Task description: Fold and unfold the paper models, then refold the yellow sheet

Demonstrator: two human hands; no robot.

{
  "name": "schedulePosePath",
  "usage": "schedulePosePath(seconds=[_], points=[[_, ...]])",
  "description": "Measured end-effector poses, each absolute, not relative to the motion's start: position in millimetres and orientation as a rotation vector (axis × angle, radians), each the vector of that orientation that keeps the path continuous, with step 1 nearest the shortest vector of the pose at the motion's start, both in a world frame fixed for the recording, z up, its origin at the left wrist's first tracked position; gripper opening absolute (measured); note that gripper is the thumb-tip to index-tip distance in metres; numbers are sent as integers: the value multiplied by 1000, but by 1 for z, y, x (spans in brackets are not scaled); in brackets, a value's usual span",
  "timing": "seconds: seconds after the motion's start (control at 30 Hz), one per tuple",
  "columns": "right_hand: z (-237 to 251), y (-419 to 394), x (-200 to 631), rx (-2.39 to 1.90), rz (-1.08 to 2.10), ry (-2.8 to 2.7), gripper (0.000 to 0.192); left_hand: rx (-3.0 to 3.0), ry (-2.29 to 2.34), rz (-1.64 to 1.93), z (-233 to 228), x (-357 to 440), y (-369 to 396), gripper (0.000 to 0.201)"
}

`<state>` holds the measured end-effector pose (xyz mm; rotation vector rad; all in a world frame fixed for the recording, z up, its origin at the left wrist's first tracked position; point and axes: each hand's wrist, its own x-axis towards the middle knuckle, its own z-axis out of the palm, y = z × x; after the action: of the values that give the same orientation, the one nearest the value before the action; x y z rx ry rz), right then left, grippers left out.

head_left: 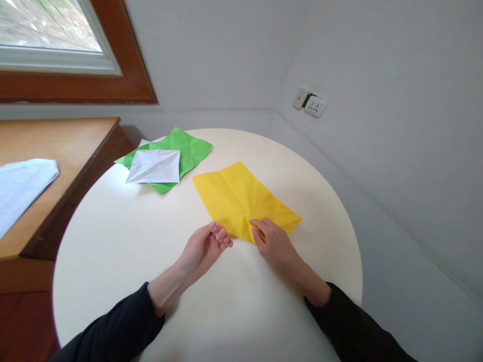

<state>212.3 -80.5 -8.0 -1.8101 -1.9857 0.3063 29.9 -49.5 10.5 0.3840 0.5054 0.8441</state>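
On the pale round tabletop, a creased yellow sheet of paper is lying spread out, its folds meeting nearer its near edge than its far corner. At the left part of that near edge, the left hand is curling its fingers loosely, palm turned partly up; whether it is pinching the paper, I cannot tell. At the right part of the same edge, the right hand is bending thumb and forefinger close together over the yellow sheet, with a bit of paper showing between them, though how firmly they are gripping is unclear. Beyond the yellow sheet's left corner, a green sheet of paper is lying under a smaller white piece of paper. Handling the edge well is, I would judge, calling for a light pinch by the fingertips, since hard pressing is risking stray wrinkles. Keeping one hand steady on the yellow sheet while the other is working along a crease is probably the surest way of stopping it skidding.
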Motion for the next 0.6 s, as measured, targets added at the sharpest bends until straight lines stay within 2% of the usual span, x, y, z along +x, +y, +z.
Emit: schedulePosePath(seconds=[0.1, 0.2, 0.27, 0.4, 0.6], points=[[-6, -81, 209, -1764, 348, -1959, 25, 602, 552, 922, 8, 28, -51, 31], [-5, -82, 205, -1676, 400, -1894, 28, 1107, 674, 953, 4, 25, -56, 30], [-5, -82, 201, -1608, 440, -1853, 29, 1510, 784, 890, 0, 23, -61, 25], [-4, -86, 193, -1485, 512, -1822, 31, 2089, 872, 690, -8, 25, -69, 40], [9, -92, 209, -1340, 603, -1975, 47, 2413, 1005, 547, -14, 22, -61, 42]])
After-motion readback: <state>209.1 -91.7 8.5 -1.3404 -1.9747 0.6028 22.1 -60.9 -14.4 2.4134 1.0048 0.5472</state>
